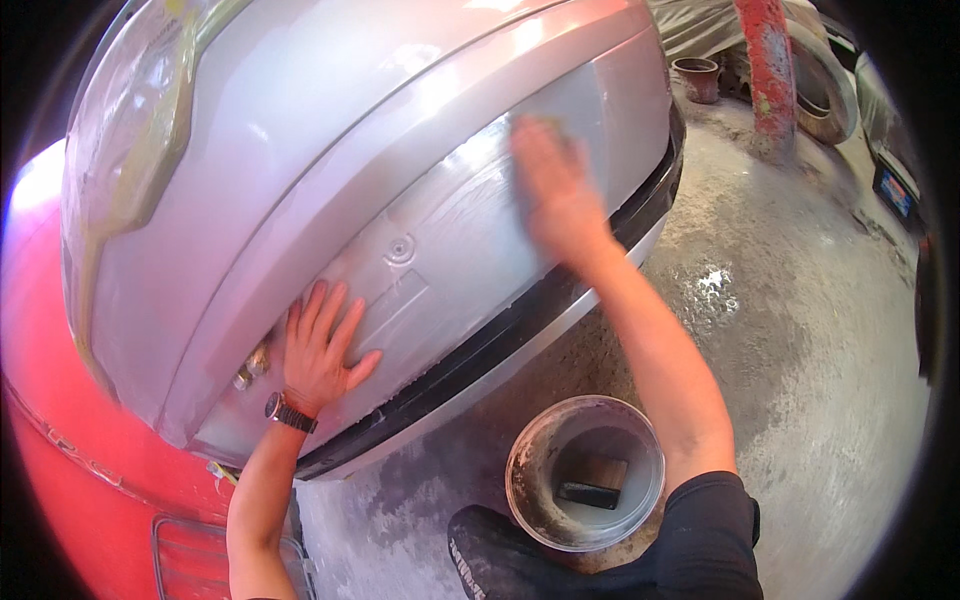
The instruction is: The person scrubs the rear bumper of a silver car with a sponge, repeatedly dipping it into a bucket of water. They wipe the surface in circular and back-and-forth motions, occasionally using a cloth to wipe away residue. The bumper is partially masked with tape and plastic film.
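Note:
A silver-grey car bumper [400,200], wet and shiny in places, fills the upper middle. My left hand [322,345], with a dark watch on the wrist, lies flat on its lower left part, fingers spread and holding nothing. Farther right, my right hand [555,190] rests on a smooth wet patch of the bumper, its fingers stretched and smeared by motion. Something greyish shows along its edge, too blurred to name; whatever lies under the palm is hidden. A round raised ring [400,249] sits on the surface between both hands.
Below my right forearm stands a plastic bucket [514,470] with a dark block [590,492] in it. A black trim strip [480,335] runs along the bumper's near edge. Red bodywork [60,330] is at left. A red post [768,80] and a pot [697,80] stand far right.

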`<act>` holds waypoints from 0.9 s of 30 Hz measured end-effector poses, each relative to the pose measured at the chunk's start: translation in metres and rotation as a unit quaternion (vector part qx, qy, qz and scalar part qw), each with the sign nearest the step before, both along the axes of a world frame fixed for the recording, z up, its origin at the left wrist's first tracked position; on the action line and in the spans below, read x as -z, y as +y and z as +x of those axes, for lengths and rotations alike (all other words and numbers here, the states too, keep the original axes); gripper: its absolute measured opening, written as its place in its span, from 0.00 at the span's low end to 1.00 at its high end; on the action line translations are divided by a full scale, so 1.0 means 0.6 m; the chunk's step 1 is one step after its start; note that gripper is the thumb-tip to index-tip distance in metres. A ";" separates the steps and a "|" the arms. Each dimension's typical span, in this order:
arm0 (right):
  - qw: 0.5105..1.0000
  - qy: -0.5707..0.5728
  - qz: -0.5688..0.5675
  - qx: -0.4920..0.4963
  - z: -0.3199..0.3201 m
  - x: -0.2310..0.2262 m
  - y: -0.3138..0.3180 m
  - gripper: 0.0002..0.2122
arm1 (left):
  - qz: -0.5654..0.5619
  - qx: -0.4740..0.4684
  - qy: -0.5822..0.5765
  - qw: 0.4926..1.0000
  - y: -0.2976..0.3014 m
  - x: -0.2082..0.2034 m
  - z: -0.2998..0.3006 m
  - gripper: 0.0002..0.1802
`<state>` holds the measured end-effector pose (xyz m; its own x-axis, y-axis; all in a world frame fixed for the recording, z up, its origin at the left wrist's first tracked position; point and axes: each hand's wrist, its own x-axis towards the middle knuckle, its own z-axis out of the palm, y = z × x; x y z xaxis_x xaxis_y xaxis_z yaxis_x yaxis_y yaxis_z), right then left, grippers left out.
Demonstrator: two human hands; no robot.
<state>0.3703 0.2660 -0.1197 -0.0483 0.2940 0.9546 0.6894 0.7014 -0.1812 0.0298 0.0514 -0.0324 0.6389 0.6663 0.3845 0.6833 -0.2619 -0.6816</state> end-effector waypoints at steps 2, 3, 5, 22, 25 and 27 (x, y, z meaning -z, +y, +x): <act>0.997 0.040 -0.022 0.060 -0.001 -0.011 -0.028 0.32 | 0.000 0.003 -0.005 1.000 0.005 0.005 -0.004 0.42; 0.998 0.055 -0.010 0.032 -0.030 -0.006 -0.041 0.32 | 0.000 0.008 -0.005 1.000 0.009 0.003 -0.001 0.42; 0.999 0.020 -0.018 -0.044 -0.122 0.033 -0.093 0.32 | -0.003 0.002 -0.004 1.000 0.002 0.004 -0.007 0.42; 0.996 -0.075 0.013 -0.056 -0.064 0.047 -0.090 0.29 | 0.009 0.006 -0.006 1.000 -0.002 0.004 -0.005 0.42; 0.999 0.014 -0.025 -0.029 -0.077 0.004 -0.085 0.29 | 0.015 0.011 -0.006 1.000 0.003 0.002 -0.002 0.41; 0.994 0.070 -0.049 -0.075 -0.131 0.057 -0.118 0.32 | 0.014 0.011 -0.008 1.000 0.006 0.002 0.000 0.41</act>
